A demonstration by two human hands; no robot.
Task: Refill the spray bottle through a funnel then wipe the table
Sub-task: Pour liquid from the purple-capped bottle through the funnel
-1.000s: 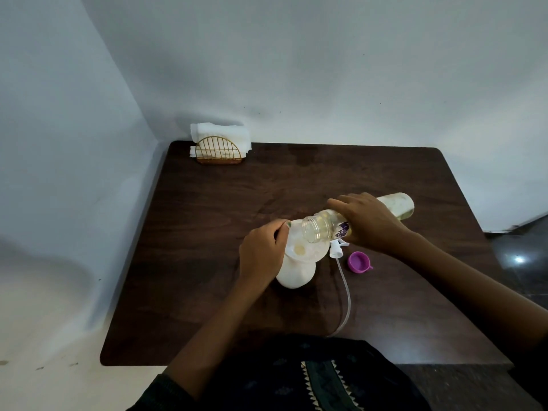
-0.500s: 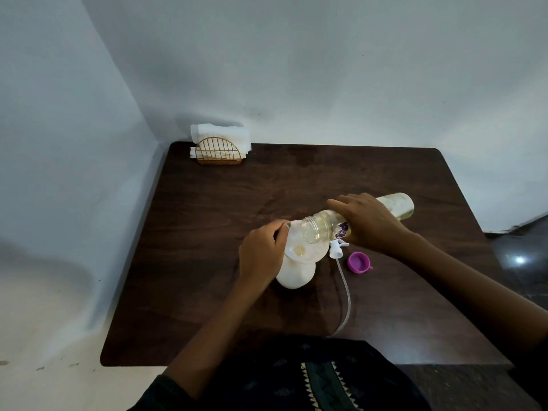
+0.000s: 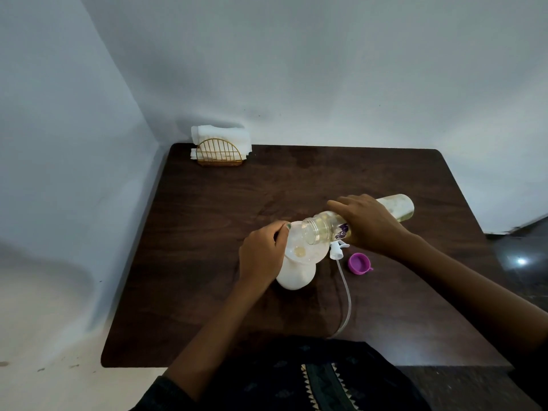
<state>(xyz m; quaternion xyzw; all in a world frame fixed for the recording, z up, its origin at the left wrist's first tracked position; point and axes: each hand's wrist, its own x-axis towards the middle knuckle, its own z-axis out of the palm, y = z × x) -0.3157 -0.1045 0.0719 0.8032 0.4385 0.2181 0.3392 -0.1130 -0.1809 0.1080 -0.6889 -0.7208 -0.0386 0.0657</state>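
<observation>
R hand (image 3: 372,225) grips refill bottle (image 3: 397,207) lying near-horizontal, mouth pointing left over funnel (image 3: 299,250), whose rim L hand (image 3: 262,253) fingers pinch.

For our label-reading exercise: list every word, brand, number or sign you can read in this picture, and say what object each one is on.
No text here can be read.
Refill bottle, tipped over the funnel by the right hand: a purple mark on its label, too blurred to read.
White spray bottle, purple cap, trigger sprayer head, napkin holder: no lettering visible.
</observation>
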